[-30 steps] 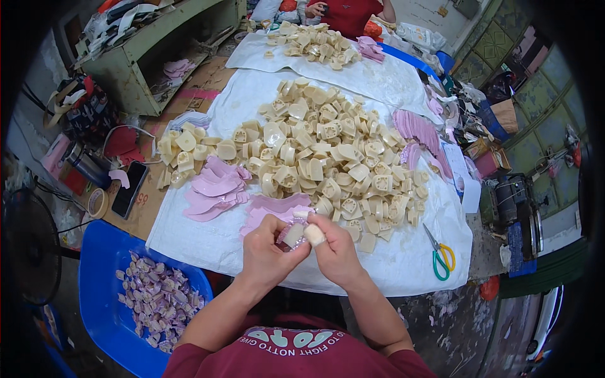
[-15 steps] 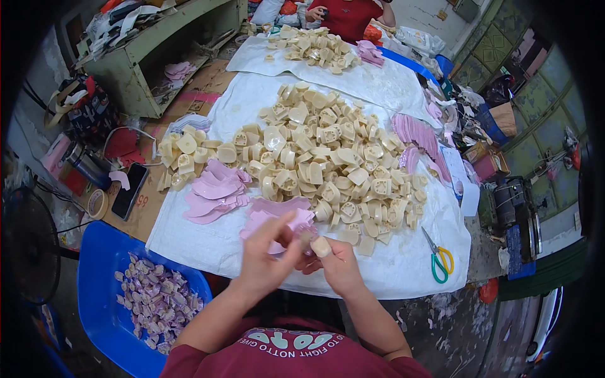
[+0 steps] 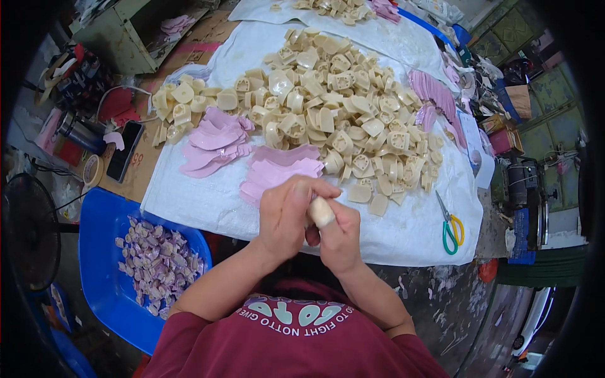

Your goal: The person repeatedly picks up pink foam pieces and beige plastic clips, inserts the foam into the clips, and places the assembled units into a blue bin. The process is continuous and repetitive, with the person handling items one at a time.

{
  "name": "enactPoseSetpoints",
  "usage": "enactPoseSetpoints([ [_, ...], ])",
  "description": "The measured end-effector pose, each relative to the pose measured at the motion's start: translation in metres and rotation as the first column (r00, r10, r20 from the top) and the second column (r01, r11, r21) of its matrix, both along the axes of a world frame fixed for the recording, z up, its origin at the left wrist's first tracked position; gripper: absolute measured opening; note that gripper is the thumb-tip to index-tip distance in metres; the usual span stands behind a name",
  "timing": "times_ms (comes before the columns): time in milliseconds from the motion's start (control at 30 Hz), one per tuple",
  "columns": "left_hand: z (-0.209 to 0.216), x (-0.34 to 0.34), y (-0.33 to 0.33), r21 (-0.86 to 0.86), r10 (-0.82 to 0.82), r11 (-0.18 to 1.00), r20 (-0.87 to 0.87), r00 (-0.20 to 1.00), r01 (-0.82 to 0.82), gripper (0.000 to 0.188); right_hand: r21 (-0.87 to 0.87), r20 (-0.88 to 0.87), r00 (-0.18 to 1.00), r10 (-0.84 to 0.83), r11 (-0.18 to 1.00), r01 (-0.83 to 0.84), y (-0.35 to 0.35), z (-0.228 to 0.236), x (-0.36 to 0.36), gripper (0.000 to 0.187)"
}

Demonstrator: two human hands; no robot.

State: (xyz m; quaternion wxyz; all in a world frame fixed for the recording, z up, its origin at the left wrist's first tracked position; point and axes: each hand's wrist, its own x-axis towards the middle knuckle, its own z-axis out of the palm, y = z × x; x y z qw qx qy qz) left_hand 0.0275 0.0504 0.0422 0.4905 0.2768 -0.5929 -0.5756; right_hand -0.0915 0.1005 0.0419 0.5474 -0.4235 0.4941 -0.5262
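My left hand (image 3: 285,217) and my right hand (image 3: 341,240) press together in front of me, at the near edge of the white-covered table (image 3: 403,239). Both sets of fingers are closed around something small that the hands hide. A pale wrapping (image 3: 321,213) covers the tip of my right thumb. Just beyond the hands lies a stack of thin pink sheets (image 3: 280,169), with another pink stack (image 3: 216,140) to its left. Behind them spreads a large heap of beige, heel-shaped blocks (image 3: 340,101), some showing hollowed undersides.
At lower left stands a blue tub (image 3: 97,252) holding many small pink-and-beige pieces (image 3: 161,264). Scissors (image 3: 450,227) with green and yellow handles lie at the table's right. More pink strips (image 3: 438,94) line the far right. A phone (image 3: 125,151) and tape roll (image 3: 92,170) sit left.
My left fingers, raised and apart before, have closed in against my right hand. The head view has tipped downward, so the table sits higher and the person across has left the picture.
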Motion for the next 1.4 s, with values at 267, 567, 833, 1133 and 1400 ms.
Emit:
enactPoseSetpoints([
  [267,-0.003,0.002,-0.008,0.333,-0.080,0.917,-0.388,0.918,0.221,0.037,-0.050,0.186,0.982,0.021,0.999,-0.012,0.000,-0.016,0.015,0.026],
  [567,-0.017,0.024,-0.013,0.551,0.107,0.738,-0.666,0.738,0.390,0.037,0.134,0.300,0.943,0.140,0.973,-0.187,-0.006,-0.015,0.029,0.025],
  [833,0.004,0.031,-0.008,0.601,0.100,0.719,-0.587,0.803,0.349,0.044,0.085,0.205,0.968,0.147,0.982,-0.168,-0.007,-0.015,0.026,0.026],
  [1133,-0.033,0.122,-0.015,0.505,0.337,0.839,-0.187,0.923,-0.204,0.029,0.240,-0.041,0.958,0.284,0.934,-0.266,0.050,-0.014,-0.014,0.026],
  [1400,-0.115,0.302,0.084,-0.393,0.494,0.560,0.865,-0.087,-0.729,0.038,0.962,-0.136,0.983,-0.123,0.223,0.161,0.260,-0.131,-0.145,0.021],
])
